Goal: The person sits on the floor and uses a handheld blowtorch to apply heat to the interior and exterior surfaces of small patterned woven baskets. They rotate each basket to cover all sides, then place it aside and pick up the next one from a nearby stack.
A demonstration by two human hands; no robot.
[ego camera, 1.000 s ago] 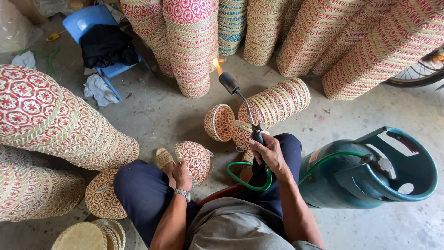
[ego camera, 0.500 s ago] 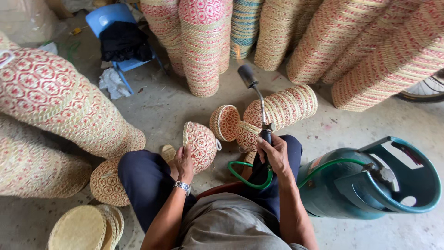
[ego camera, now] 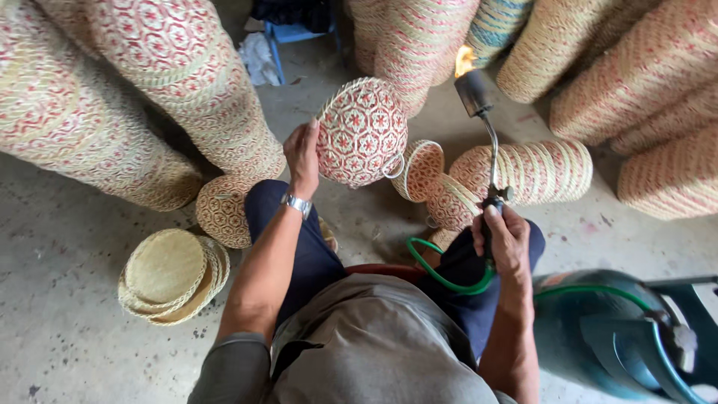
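My left hand (ego camera: 302, 153) grips the rim of a round woven basket lid (ego camera: 362, 132) with a red and cream star pattern, held up with its domed side toward me. My right hand (ego camera: 502, 238) is closed on the handle of a gas torch (ego camera: 479, 112). The torch's long neck points upward and a small flame burns at its black nozzle, just right of the lid. A green hose (ego camera: 441, 271) runs from the torch to a teal gas cylinder (ego camera: 598, 337) at my right.
Tall stacks of patterned woven baskets (ego camera: 134, 97) lie on the left, back and right. A short row of lids (ego camera: 523, 172) lies in front of my knees. Plain straw lids (ego camera: 168, 273) are piled at the left. A blue stool (ego camera: 295, 34) stands behind.
My left hand has raised the patterned lid from near the floor to chest height. The torch stays upright in my right hand, and its flame shows again at the nozzle.
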